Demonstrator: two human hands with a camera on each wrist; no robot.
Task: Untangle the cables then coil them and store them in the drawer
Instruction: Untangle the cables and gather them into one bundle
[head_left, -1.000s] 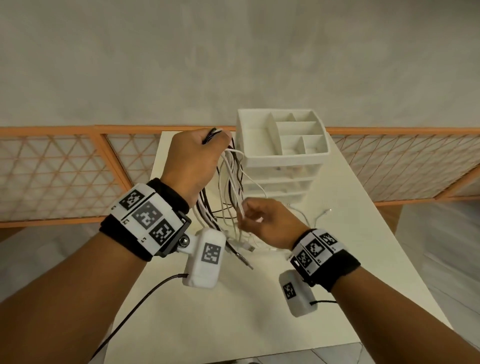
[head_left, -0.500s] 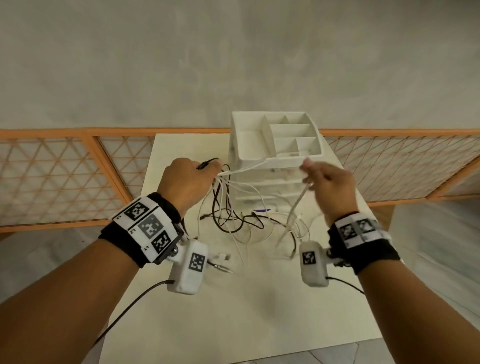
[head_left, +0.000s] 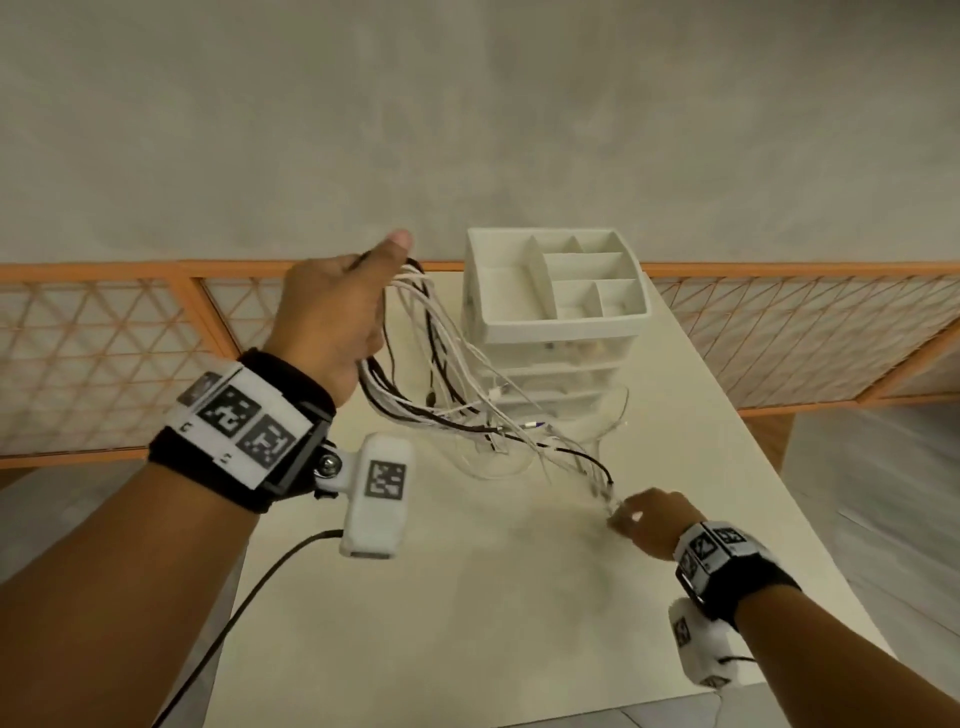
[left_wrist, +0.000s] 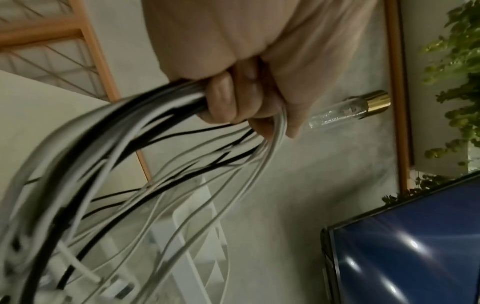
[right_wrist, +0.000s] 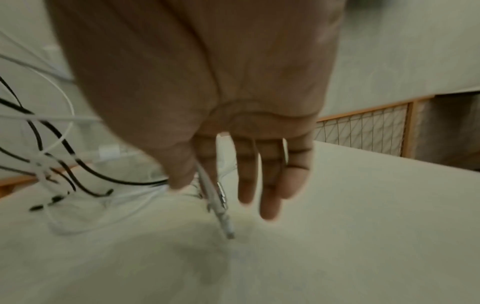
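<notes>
A tangle of white and black cables (head_left: 457, 384) hangs from my raised left hand (head_left: 337, 312), whose fingers curl round the bunch (left_wrist: 145, 115). The strands slope down to the right toward my right hand (head_left: 644, 519), low near the table's right side. There thumb and forefinger pinch the ends of white cables with metal plugs (right_wrist: 218, 197); the other fingers (right_wrist: 270, 185) point straight down. Behind the cables stands the white drawer unit (head_left: 550, 358), its drawers pushed in, with a divided tray on top (head_left: 556, 280).
The cream table (head_left: 441, 623) ends close to my right wrist and at the near edge. An orange lattice fence (head_left: 104, 353) runs behind the table on both sides. A blue screen (left_wrist: 415, 246) and a plant show in the left wrist view.
My left hand has risen with the bunch. My right hand has swung from up beside the drawer unit down to the right, drawing white cable ends out low over the table.
</notes>
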